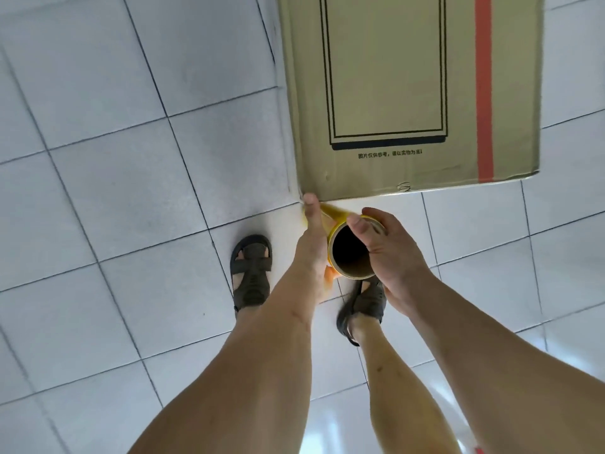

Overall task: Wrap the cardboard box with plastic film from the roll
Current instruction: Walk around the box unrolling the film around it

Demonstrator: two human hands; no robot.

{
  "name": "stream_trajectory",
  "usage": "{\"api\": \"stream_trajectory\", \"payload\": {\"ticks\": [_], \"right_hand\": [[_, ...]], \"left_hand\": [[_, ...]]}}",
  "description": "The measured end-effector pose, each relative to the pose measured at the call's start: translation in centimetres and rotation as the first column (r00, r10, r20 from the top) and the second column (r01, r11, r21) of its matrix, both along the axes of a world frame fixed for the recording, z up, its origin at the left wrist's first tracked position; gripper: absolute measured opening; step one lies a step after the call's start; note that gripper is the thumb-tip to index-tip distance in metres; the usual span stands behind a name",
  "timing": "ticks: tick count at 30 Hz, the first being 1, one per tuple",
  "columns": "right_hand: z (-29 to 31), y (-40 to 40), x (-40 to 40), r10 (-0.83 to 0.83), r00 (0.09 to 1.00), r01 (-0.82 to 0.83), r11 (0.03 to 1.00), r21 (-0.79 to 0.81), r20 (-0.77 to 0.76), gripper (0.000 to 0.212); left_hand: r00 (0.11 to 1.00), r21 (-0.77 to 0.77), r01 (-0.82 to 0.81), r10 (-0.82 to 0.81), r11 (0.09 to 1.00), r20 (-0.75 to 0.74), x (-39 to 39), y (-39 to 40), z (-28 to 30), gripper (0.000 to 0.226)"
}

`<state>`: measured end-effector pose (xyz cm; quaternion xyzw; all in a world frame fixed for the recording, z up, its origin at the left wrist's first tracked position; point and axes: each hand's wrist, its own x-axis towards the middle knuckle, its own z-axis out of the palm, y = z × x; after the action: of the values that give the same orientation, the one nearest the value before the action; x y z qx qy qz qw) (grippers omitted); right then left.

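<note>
Roll (352,253) between both hands — just below box (409,93) corner.

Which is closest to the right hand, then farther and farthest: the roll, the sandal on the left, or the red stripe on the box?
From the right hand:
1. Roll, held in it.
2. Left sandal, on the floor beyond the other arm.
3. Red stripe, up on the box's right side.

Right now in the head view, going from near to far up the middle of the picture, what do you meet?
Sandal on the foot under the roll → film roll, gripped by the right hand → left hand, thumb at the box corner → cardboard box standing on the tiled floor.
</note>
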<state>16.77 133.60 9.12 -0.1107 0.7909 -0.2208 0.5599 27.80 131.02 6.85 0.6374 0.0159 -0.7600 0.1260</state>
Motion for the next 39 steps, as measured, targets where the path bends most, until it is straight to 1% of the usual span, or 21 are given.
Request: {"api": "stream_trajectory", "payload": {"ticks": [2, 4, 8, 10, 13, 14, 16, 17, 19, 22, 25, 28, 29, 32, 34, 36, 39], "right_hand": [[-0.3, -0.1, -0.4, 0.019, 1.0, -0.019, 1.0, -0.003, 0.004, 0.046], [-0.3, -0.2, -0.8, 0.028, 1.0, -0.028, 1.0, -0.013, 0.011, 0.041], [-0.5, 0.2, -1.4, -0.002, 1.0, 0.003, 1.0, -0.016, 0.027, 0.035], [-0.5, 0.3, -1.9, 0.019, 0.999, -0.019, 1.0, -0.019, 0.043, 0.037], [-0.6, -0.2, -2.3, 0.045, 0.998, -0.045, 0.999, -0.027, 0.031, 0.041], [-0.6, -0.4, -2.4, 0.052, 0.998, -0.052, 0.998, -0.031, 0.026, 0.042], [-0.7, -0.7, -2.4, 0.072, 0.997, -0.072, 0.997, -0.03, 0.016, 0.041], [-0.7, -0.7, -2.5, 0.088, 0.996, -0.087, 0.996, -0.027, 0.015, 0.039], [-0.8, -0.5, -2.7, 0.124, 0.992, -0.124, 0.992, -0.011, 0.018, 0.035], [-0.7, -0.6, -2.8, 0.143, 0.99, -0.143, 0.99, -0.004, 0.016, 0.034], [-0.4, -1.4, -2.8, 0.078, 0.996, -0.079, 0.997, 0.015, 0.034, 0.036], [0.2, -1.6, -2.9, 0.086, 0.994, -0.087, 0.996, 0.023, 0.067, 0.043], [0.3, -1.6, -2.9, 0.096, 0.993, -0.097, 0.995, 0.021, 0.073, 0.043], [0.5, -1.6, -2.9, 0.099, 0.991, -0.101, 0.995, 0.016, 0.087, 0.04], [0.3, -1.6, -2.8, 0.108, 0.99, -0.11, 0.994, 0.02, 0.089, 0.04], [0.2, -1.4, -2.6, 0.107, 0.991, -0.109, 0.994, 0.027, 0.085, 0.044], [0.2, -1.2, -2.8, 0.138, 0.987, -0.14, 0.99, 0.024, 0.077, 0.065]], "left_hand": [[0.999, -0.003, -0.037, 0.037, 0.999, 0.021, -0.6, 0.6, -1.0, 0.158], [0.995, 0.003, -0.068, 0.068, 0.998, 0.074, -1.2, 1.1, -1.8, 0.167], [0.988, 0.007, -0.123, 0.122, 0.992, 0.098, -2.0, 0.8, -1.2, 0.153], [0.986, -0.001, -0.106, 0.105, 0.994, 0.129, -2.2, 1.0, -1.3, 0.158], [0.973, -0.062, -0.081, 0.092, 0.995, 0.21, -2.3, 0.9, -0.8, 0.158], [0.965, -0.088, -0.079, 0.098, 0.993, 0.242, -2.2, 0.4, -0.1, 0.149], [0.94, -0.129, -0.105, 0.14, 0.986, 0.31, -1.8, -0.7, 0.7, 0.108], [0.933, -0.144, -0.136, 0.176, 0.98, 0.315, -1.6, -1.4, 0.7, 0.094], [0.93, -0.146, -0.174, 0.211, 0.974, 0.301, -1.6, -2.5, 0.4, 0.085], [0.954, -0.117, -0.118, 0.145, 0.986, 0.261, -2.1, -3.2, 0.6, 0.078], [0.975, -0.109, -0.043, 0.066, 0.993, 0.213, -1.6, -3.3, 0.5, 0.073], [0.98, -0.103, -0.044, 0.063, 0.994, 0.187, -0.3, -4.1, 0.5, 0.067], [0.981, -0.094, -0.046, 0.062, 0.995, 0.185, -0.2, -4.6, 0.5, 0.065], [0.989, -0.053, 0.02, -0.012, 0.998, 0.149, -0.1, -5.6, 0.3, 0.06], [0.99, -0.057, 0.06, -0.052, 0.997, 0.127, 0.3, -5.8, -1.2, 0.065], [0.996, -0.062, 0.039, -0.033, 0.997, 0.088, 1.0, -5.8, -2.9, 0.073], [0.995, -0.046, -0.023, 0.028, 0.999, 0.101, 1.3, -5.9, -5.0, 0.075]]}}
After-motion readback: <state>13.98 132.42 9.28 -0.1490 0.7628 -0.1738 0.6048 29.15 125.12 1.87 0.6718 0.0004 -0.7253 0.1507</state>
